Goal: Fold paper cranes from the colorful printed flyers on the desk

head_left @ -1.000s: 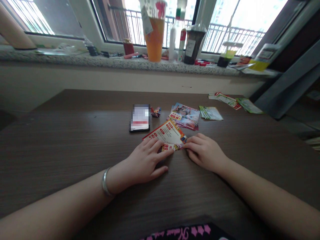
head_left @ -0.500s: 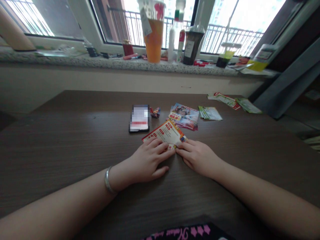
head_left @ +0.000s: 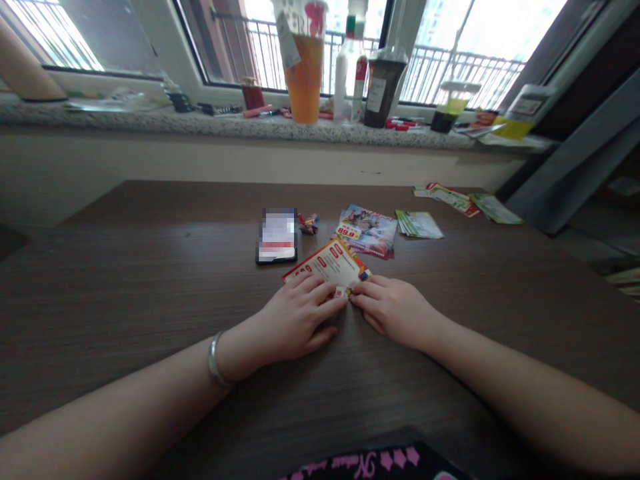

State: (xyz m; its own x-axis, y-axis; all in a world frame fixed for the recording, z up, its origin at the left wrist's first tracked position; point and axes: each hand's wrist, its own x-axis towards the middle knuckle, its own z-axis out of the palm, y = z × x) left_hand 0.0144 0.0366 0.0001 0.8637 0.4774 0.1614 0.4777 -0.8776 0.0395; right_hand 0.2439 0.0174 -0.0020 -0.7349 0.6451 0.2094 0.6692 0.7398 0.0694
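A red and white printed flyer (head_left: 330,263) lies on the dark wooden table (head_left: 125,287), its near edge folded under my fingers. My left hand (head_left: 295,317), with a silver bangle on its wrist, rests flat on the flyer's near left part, fingers stretched out. My right hand (head_left: 393,308) lies beside it, its fingertips pressing the flyer's near right corner. The fingertips of both hands almost meet.
A phone (head_left: 277,235) lies just beyond the flyer, with a small folded paper piece (head_left: 309,223) next to it. More flyers (head_left: 367,230) and green leaflets (head_left: 419,225) lie further right. The windowsill (head_left: 150,120) carries an orange drink cup (head_left: 303,63), bottles and pens.
My right hand slid left along the flyer's near edge until its fingertips came close to those of my left hand. The left hand stayed on the flyer.
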